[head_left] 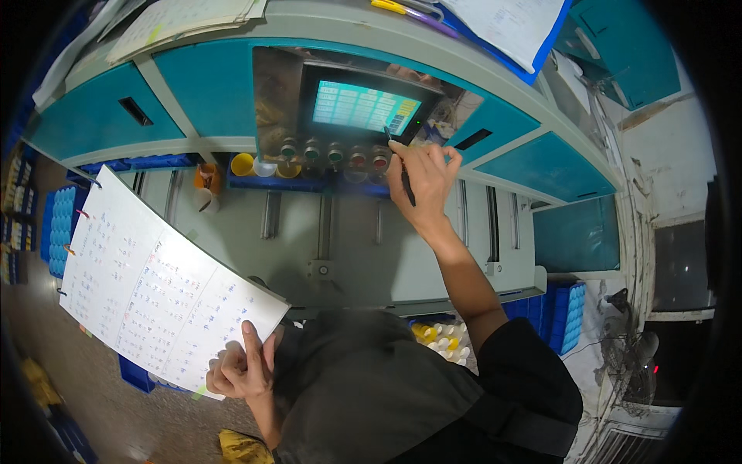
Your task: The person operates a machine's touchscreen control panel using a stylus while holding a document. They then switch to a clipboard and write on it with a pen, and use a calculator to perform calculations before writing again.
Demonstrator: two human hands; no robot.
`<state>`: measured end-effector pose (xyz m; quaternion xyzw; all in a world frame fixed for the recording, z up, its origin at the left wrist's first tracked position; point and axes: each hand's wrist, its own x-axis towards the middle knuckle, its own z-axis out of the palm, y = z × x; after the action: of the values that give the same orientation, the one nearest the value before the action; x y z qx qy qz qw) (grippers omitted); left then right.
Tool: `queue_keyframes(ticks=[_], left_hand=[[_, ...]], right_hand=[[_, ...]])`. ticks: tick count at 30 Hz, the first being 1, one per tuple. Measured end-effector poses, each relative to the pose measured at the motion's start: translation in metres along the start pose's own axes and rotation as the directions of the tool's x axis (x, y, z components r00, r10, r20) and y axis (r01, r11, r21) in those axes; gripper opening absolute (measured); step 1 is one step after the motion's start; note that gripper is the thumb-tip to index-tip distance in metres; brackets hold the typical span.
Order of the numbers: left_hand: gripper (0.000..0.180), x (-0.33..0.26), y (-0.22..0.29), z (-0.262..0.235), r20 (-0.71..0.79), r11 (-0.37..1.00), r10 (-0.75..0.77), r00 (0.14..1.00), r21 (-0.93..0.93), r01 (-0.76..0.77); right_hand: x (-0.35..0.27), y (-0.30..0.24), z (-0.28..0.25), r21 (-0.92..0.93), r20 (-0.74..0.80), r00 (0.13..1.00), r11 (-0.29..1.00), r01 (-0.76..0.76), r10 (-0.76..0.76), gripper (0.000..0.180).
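A ring-bound notebook (166, 290) with handwritten columns lies tilted at the left, coloured rings along its far-left edge. My left hand (243, 363) is at its near right corner, the index finger stretched onto the page and the other fingers curled over the edge. My right hand (423, 182) is raised, closed round a dark pen (407, 188). The pen's tip is over the lower right of a lit touchscreen (363, 107) with a grid of buttons; contact is hard to tell. Green and red push buttons (335, 153) sit just below the screen.
The screen is set in a machine with teal panels (205, 93). A blue tray of cups (287, 182) stands under it. Papers (185, 27) and a blue clipboard (541, 66) lie on top. Blue crates (570, 317) stand at the right; white and yellow cylinders (444, 340) are beside my body.
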<state>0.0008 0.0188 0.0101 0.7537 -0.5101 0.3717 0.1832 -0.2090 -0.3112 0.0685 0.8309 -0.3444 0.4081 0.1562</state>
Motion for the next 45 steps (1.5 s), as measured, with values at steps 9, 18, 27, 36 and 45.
queue_keyframes(ticks=[9,18,27,36,45], left_hand=[[0.049,0.001,0.000,-0.001,-0.003,1.000,0.006,1.000,0.006,-0.006],[0.049,0.002,0.001,-0.002,0.013,1.000,-0.009,1.000,0.009,0.009],[0.051,0.002,0.000,-0.001,0.006,1.000,0.005,1.000,-0.003,-0.005],[0.053,0.002,0.000,-0.002,0.020,1.000,0.000,1.000,-0.019,0.000],[0.052,0.003,0.001,-0.002,0.014,1.000,-0.006,1.000,-0.013,0.007]], right_hand=[[0.019,-0.015,0.014,0.194,0.019,0.995,0.976,0.095,-0.101,0.032],[0.030,-0.019,0.019,0.123,0.052,0.994,0.989,0.087,-0.094,0.031],[0.019,-0.021,0.025,0.133,0.056,0.990,0.984,0.120,-0.128,0.024],[0.000,-0.008,0.010,0.114,0.069,0.997,0.993,0.017,-0.025,0.023],[-0.004,0.000,0.003,0.089,0.039,0.999,0.996,0.008,-0.012,0.026]])
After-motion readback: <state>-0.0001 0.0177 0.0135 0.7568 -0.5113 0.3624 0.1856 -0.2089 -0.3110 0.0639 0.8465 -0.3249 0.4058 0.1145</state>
